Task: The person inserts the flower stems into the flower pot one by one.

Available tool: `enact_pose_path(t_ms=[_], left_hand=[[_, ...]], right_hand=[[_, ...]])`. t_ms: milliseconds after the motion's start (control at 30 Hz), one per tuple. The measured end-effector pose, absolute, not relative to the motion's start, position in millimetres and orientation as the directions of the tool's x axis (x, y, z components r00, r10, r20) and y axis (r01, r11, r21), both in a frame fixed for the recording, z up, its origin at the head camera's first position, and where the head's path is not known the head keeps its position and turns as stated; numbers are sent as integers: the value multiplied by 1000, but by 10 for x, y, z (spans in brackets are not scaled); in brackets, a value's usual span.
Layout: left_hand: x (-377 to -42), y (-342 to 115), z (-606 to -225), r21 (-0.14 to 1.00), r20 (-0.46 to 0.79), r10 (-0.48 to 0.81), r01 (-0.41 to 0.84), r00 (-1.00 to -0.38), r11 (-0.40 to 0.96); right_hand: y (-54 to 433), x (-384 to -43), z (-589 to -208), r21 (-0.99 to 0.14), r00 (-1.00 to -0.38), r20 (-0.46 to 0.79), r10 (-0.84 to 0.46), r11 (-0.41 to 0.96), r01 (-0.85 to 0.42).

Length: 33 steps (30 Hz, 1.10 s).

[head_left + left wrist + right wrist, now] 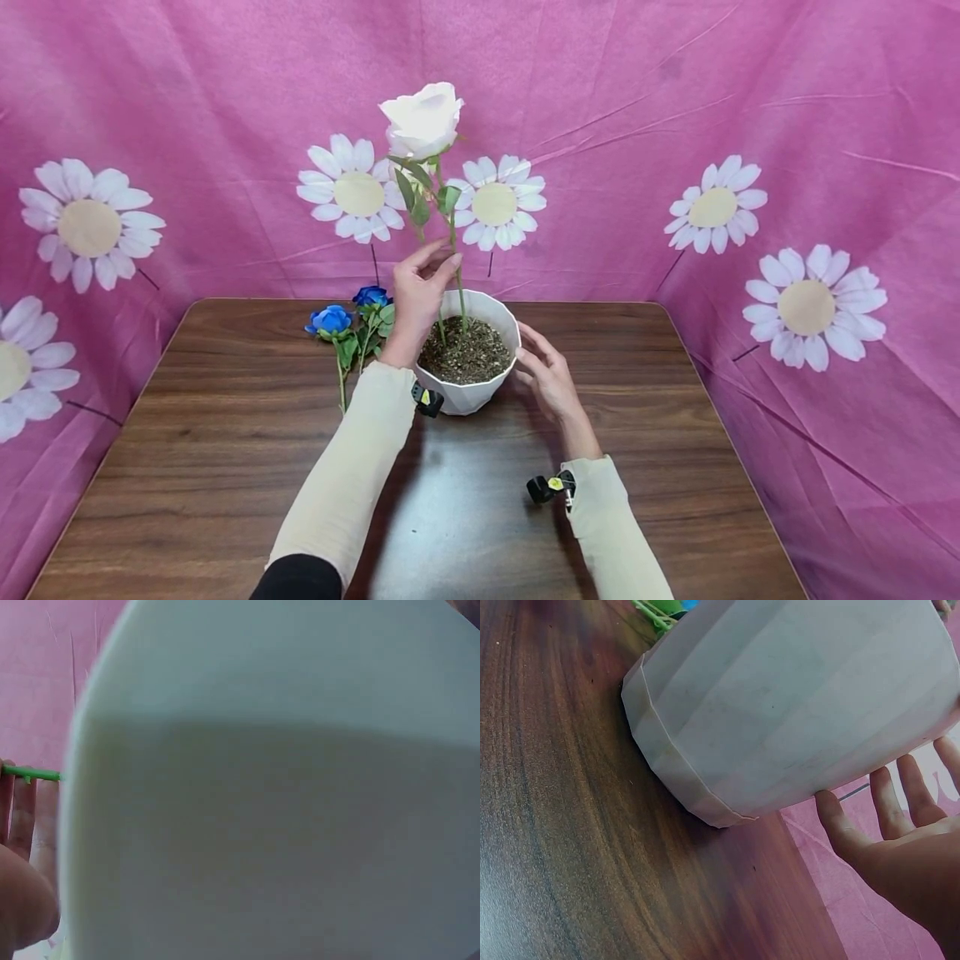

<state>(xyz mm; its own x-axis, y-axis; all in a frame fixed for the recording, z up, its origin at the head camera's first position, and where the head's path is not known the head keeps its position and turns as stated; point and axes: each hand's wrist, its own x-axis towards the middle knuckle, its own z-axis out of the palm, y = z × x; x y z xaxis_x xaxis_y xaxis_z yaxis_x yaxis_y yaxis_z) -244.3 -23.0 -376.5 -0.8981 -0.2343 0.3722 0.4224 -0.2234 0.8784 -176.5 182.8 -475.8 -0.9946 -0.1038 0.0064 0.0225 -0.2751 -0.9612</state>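
A white faceted pot (467, 398) filled with dark, speckled soil (480, 354) stands on the wooden table. From the soil rises a white rose (423, 121) with green leaves and a long stem; a second stem and a paler bloom, partly covered, are close behind it. My left hand (420, 296) is above the pot's left rim, its fingers and thumb around a rose stem (34, 773). Outspread fingers of my right hand (549, 377) touch the pot's right side. The right wrist view shows those fingertips (830, 801) against the pot wall.
Two blue roses (330, 320) lie on the table (247, 450) left of the pot, partly hidden by the left arm. A pink cloth (600, 75) printed with large daisies surrounds the table's back and sides.
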Motion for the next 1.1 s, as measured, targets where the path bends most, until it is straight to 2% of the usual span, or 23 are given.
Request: enact_pose_path(t_ms=[467, 633, 900, 1100], left_hand=[[-2496, -179, -3877, 947, 275, -109, 288, -955, -139], [-2512, -176, -3898, 953, 278, -76, 285, -957, -102], [-2531, -196, -3946, 961, 241, -58, 247, -969, -124], [-2520, -216, -3957, 961, 269, -51, 272, -962, -56]], right_hand=[[1824, -1769, -4779, -965, -994, 0, -110, -261, 29], [1820, -1769, -4775, -966, -994, 0, -106, -257, 28], [1828, -1766, -4768, -966, -995, -3, -104, -258, 30], [1837, -1772, -4778, -966, -994, 0, -105, -259, 27]])
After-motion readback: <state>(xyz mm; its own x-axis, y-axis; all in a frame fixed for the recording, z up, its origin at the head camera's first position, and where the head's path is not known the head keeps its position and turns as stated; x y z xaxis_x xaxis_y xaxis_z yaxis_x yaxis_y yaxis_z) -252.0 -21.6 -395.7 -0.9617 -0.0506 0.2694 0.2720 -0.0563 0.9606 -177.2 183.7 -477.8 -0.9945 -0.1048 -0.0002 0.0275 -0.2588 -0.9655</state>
